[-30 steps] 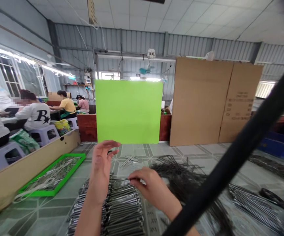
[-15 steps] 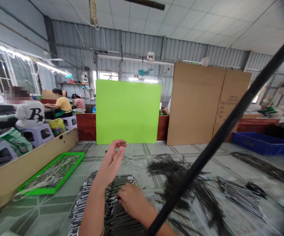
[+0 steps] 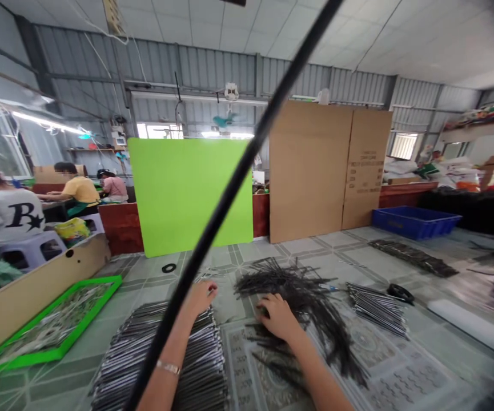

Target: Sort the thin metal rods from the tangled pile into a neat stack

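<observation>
My left hand (image 3: 201,296) rests at the far end of a neat stack of thin metal rods (image 3: 163,365), with its fingers curled; whether it holds a rod is unclear. My right hand (image 3: 277,315) lies palm down on the near edge of a loose tangle of dark rods (image 3: 304,305), its fingers bent into the pile. A long black rod (image 3: 233,182) crosses the picture diagonally, close to the camera.
A green tray (image 3: 43,331) of metal parts lies at the left beside a board wall. A green panel (image 3: 189,194), cardboard sheets (image 3: 328,168) and a blue bin (image 3: 416,221) stand behind. More rod bundles (image 3: 377,311) lie at the right. Other people sit at the far left.
My left hand dropped from raised in the air onto the stack's far end. My right hand moved right from the stack to the loose dark pile. The view swung right.
</observation>
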`<state>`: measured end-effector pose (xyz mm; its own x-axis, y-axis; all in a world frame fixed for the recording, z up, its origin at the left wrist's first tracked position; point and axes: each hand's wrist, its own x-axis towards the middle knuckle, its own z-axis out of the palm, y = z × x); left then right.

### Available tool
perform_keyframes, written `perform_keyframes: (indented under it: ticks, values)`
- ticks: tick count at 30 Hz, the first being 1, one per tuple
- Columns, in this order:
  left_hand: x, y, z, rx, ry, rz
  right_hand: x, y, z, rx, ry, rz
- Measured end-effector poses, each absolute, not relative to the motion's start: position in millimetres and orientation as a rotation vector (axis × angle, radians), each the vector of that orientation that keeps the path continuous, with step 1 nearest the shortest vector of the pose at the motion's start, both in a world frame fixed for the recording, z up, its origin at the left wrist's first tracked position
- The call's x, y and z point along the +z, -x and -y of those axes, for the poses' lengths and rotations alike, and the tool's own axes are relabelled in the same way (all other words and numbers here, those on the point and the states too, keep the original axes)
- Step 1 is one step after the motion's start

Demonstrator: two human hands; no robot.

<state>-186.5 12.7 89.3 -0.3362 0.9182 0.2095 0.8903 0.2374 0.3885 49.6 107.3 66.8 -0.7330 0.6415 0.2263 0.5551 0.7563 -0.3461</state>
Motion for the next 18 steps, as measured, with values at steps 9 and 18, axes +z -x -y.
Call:
perform_keyframes:
  ticks: [9,18]
  values:
    - [61,190,-53,0.21,-1.865,-2.496,75,-53,-82,0.414,1.036,2.922]
    - [53,184,-65,0.018,-1.983,-2.542,61,-43,-87,0.444,0.919,2.897]
